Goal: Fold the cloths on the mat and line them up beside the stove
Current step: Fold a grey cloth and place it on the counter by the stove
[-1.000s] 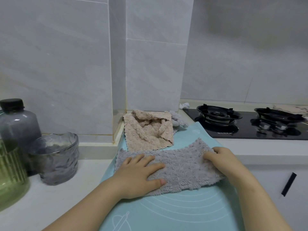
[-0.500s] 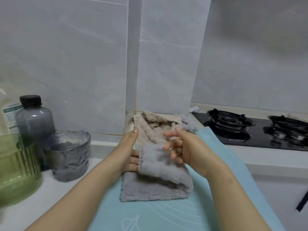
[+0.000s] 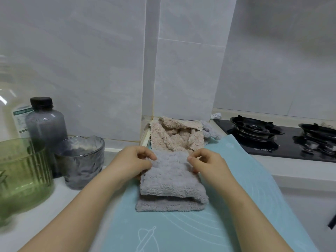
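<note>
One teal mat under grey cloth, white counter, black stove.

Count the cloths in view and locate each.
3. A grey cloth on the mat, pinched by the left hand and right hand; a crumpled beige cloth behind it; a second grey cloth peeking past the beige. More may be hidden.

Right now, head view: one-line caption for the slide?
Left hand and right hand pinch the far edge of the folded grey cloth on the blue mat; beige cloth crumpled behind.
</note>
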Demonstrator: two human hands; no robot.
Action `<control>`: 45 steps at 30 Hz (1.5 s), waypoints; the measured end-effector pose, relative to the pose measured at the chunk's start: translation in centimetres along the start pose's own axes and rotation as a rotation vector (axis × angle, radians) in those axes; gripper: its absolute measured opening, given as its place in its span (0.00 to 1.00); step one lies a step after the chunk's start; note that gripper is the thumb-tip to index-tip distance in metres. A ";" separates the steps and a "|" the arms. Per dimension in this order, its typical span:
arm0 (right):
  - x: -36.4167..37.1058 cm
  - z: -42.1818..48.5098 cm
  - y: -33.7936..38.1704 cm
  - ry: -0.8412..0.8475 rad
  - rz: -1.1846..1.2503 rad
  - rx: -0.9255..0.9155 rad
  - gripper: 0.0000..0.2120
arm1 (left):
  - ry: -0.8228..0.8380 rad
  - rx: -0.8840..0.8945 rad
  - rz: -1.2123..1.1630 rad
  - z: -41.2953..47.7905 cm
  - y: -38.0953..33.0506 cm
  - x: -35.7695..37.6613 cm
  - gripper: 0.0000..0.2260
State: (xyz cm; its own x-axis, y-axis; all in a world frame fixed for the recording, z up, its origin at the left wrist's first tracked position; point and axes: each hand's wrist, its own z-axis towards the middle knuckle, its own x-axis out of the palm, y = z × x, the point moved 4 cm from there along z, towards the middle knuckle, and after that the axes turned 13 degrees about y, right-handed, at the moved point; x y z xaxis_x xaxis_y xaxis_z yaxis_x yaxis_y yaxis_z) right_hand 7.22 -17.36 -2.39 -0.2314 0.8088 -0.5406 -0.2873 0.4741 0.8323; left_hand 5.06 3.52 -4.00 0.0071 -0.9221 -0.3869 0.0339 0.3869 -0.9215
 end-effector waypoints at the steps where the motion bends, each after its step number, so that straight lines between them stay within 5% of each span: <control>1: 0.2 0.0 0.0 0.015 -0.016 -0.001 0.04 | 0.015 -0.007 0.042 -0.1 0.1 -0.2 0.12; 6: 1.3 -0.1 -0.1 0.147 -0.352 0.089 0.05 | 0.067 -0.057 0.503 -1.2 -0.8 0.1 0.09; 8: 1.0 -0.3 0.6 0.055 -0.385 0.045 0.03 | -0.073 -0.019 0.640 -1.9 -1.9 0.2 0.06; 11: 1.1 -0.7 2.1 -0.087 -0.361 -0.128 0.06 | -0.206 0.199 0.543 -2.7 -3.2 1.0 0.11; 13: 2.2 -0.4 2.4 -0.018 -0.484 -0.161 0.13 | -0.074 0.280 0.578 -2.5 -3.2 2.5 0.16; 16: 3.9 0.1 1.4 0.195 -0.650 -0.088 0.22 | 0.134 0.161 0.786 -1.8 -1.6 4.3 0.22; 21: 4.6 0.1 -0.7 0.365 -0.651 0.078 0.24 | 0.280 -0.026 1.002 -1.4 0.2 4.7 0.23; 35: 5.7 -0.5 -1.7 0.316 -0.659 0.178 0.25 | 0.230 -0.003 0.952 -1.8 0.6 5.0 0.21; 45: 4.8 -0.9 -2.1 0.046 -0.545 0.240 0.32 | -0.143 0.186 0.609 -3.2 0.1 3.0 0.11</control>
State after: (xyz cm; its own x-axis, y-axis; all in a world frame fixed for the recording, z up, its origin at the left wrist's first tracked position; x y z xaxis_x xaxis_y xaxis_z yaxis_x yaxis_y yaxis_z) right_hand 5.94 -14.80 -6.86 -0.1514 0.4137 -0.8977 -0.1592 0.8861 0.4352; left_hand 1.86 0.80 -5.35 0.2121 -0.5346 -0.8181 0.1542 0.8450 -0.5121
